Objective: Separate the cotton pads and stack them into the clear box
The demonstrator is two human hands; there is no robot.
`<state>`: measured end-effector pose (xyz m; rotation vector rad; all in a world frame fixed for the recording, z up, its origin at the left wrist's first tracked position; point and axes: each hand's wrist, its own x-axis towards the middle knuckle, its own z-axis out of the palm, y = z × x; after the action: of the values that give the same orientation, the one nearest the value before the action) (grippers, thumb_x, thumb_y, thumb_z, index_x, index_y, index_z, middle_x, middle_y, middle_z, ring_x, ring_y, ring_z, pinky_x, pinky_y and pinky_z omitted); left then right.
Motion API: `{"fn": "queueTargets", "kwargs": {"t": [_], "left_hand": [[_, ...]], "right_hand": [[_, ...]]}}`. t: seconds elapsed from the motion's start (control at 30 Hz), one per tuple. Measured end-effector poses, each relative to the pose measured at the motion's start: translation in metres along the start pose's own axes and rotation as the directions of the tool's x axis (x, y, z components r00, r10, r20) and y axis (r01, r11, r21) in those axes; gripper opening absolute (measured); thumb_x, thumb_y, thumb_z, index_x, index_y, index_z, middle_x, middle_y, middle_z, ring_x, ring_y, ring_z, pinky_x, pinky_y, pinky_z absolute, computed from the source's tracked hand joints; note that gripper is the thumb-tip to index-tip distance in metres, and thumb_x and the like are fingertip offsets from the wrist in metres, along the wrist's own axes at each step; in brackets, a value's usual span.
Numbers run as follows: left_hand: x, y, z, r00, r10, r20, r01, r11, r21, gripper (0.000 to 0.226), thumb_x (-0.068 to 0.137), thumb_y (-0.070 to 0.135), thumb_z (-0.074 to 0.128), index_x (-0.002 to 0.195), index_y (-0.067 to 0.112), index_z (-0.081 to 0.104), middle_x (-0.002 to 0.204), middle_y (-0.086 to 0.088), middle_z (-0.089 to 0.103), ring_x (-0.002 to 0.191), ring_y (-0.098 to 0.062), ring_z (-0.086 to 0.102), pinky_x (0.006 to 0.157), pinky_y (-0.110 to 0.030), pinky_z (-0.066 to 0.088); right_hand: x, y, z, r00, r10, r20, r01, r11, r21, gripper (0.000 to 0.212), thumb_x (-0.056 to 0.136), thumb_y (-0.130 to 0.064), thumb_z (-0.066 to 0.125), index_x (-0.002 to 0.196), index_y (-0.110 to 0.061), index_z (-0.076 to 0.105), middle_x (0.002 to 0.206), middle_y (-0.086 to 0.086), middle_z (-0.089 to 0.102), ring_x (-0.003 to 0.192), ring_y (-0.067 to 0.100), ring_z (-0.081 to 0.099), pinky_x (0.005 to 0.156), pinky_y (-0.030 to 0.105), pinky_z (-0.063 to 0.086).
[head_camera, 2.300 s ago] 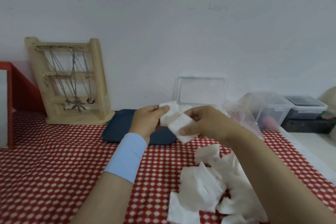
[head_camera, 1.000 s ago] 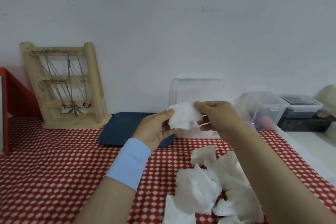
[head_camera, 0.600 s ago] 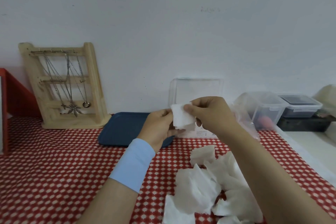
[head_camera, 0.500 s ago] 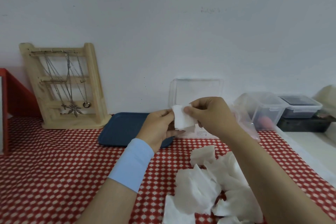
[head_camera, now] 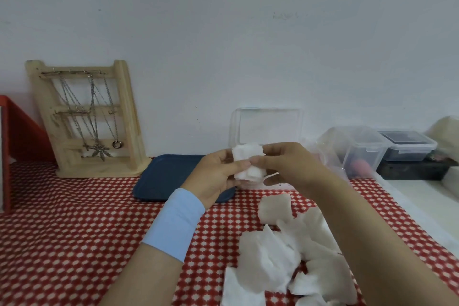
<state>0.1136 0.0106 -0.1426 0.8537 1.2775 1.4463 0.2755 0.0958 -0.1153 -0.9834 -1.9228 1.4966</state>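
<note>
Both hands are raised above the middle of the worktop (head_camera: pixel 74 218), which is covered by a red-and-white patterned cloth. Between them they hold a small clump of white cotton pads (head_camera: pixel 248 164).

The left hand (head_camera: pixel 218 176), with a light blue wristband (head_camera: pixel 173 223), grips the clump from the left, thumb laid across its front and fingers curled behind it. The right hand (head_camera: pixel 290 164) comes in from the right, and its thumb and forefinger are closed in a pinch on the clump's right edge. The pads are in the air, not touching the cloth, and I cannot tell how many there are.

Just behind the hands, at the back edge against the wall, stands the clear box (head_camera: pixel 268 129) with its lid upright. The hands hide most of its base, so what lies inside cannot be seen.

A loose pile (head_camera: pixel 285 251) of more pads lies near the front right corner, under the right forearm.

A dark blue tray (head_camera: pixel 169 179) lies flat beside the box on its left. Further left along the back edge, a wooden stand (head_camera: pixel 87 119) with hanging necklaces leans on the wall. Two lidded plastic tubs (head_camera: pixel 357 146) sit beyond the right edge.
</note>
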Motion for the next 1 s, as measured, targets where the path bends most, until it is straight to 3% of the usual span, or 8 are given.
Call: {"fn": "queueTargets", "kwargs": {"t": [0.17,0.3,0.43,0.57,0.7,0.8,0.9,1.0], "left_hand": [[-0.001,0.001,-0.001,1.000,-0.017,0.026,0.013,0.986,0.167,0.050,0.086,0.006,0.077,0.132,0.009,0.060,0.125,-0.007,0.070,0.111,-0.024,0.071,0.097,-0.043,0.057],[-0.005,0.006,0.001,1.000,0.029,0.004,-0.029,0.928,0.371,0.043,0.081,0.008,0.082,0.120,0.019,0.065,0.111,0.001,0.076,0.103,-0.017,0.074,0.095,-0.041,0.059],[-0.001,0.017,0.013,0.999,0.025,0.041,-0.043,0.865,0.500,0.060,0.078,0.008,0.084,0.130,0.021,0.058,0.111,-0.002,0.074,0.100,-0.018,0.074,0.090,-0.041,0.061],[0.021,0.039,0.030,0.990,0.139,-0.035,-0.090,0.790,0.606,0.055,0.084,0.024,0.080,0.131,0.026,0.051,0.111,0.003,0.068,0.098,-0.016,0.069,0.090,-0.032,0.058],[0.061,0.047,0.053,0.970,0.239,0.036,-0.156,0.507,0.848,0.034,0.099,0.023,0.055,0.132,0.028,0.059,0.115,0.012,0.062,0.099,-0.009,0.060,0.087,-0.024,0.046],[0.093,0.031,0.081,0.963,0.107,0.249,-0.267,0.221,0.938,0.039,0.104,0.032,0.046,0.142,0.033,0.054,0.141,0.000,0.053,0.132,-0.020,0.047,0.110,-0.034,0.039],[0.113,0.016,0.102,0.948,-0.110,0.299,-0.306,-0.049,0.951,0.052,0.106,0.043,0.035,0.157,0.041,0.026,0.157,-0.003,0.028,0.150,-0.023,0.015,0.121,-0.046,0.023],[0.116,0.009,0.100,0.933,-0.158,0.322,-0.343,-0.126,0.931,0.052,0.106,0.050,0.028,0.157,0.040,0.025,0.160,0.001,0.022,0.150,-0.020,0.010,0.122,-0.045,0.020]], "right_hand": [[0.002,0.004,-0.004,0.999,-0.001,0.040,-0.003,0.996,0.086,0.026,0.090,-0.014,0.075,0.114,-0.007,0.071,0.103,0.008,0.078,0.092,0.025,0.076,0.088,0.047,0.061],[-0.001,0.000,-0.009,0.992,-0.003,0.127,0.017,0.994,-0.107,0.024,0.089,-0.027,0.075,0.109,-0.016,0.073,0.097,0.004,0.079,0.090,0.023,0.076,0.088,0.041,0.061],[0.004,-0.011,-0.027,0.987,0.036,0.157,0.013,0.954,-0.301,0.022,0.089,-0.024,0.076,0.107,-0.012,0.074,0.091,0.005,0.079,0.087,0.023,0.076,0.085,0.038,0.062],[0.021,-0.024,-0.067,0.998,-0.016,-0.063,0.004,0.983,-0.184,0.022,0.093,-0.022,0.071,0.109,-0.007,0.071,0.094,0.009,0.079,0.080,0.023,0.077,0.073,0.035,0.060],[0.037,-0.027,-0.105,0.979,0.018,-0.204,-0.025,0.999,-0.028,0.024,0.097,-0.020,0.064,0.113,-0.003,0.066,0.107,0.011,0.076,0.079,0.026,0.076,0.060,0.031,0.055],[0.043,-0.022,-0.115,0.975,0.069,-0.209,-0.065,0.998,0.026,0.022,0.099,-0.021,0.061,0.114,-0.005,0.064,0.108,0.007,0.074,0.080,0.027,0.076,0.052,0.028,0.049],[0.050,-0.012,-0.119,0.967,0.097,-0.237,-0.081,0.994,0.077,0.020,0.099,-0.022,0.063,0.110,-0.005,0.064,0.107,0.006,0.072,0.083,0.027,0.078,0.048,0.026,0.044],[0.054,0.001,-0.121,0.958,0.132,-0.254,-0.100,0.986,0.135,0.025,0.098,-0.024,0.067,0.113,-0.004,0.064,0.116,0.007,0.069,0.082,0.025,0.078,0.046,0.025,0.043]]}}
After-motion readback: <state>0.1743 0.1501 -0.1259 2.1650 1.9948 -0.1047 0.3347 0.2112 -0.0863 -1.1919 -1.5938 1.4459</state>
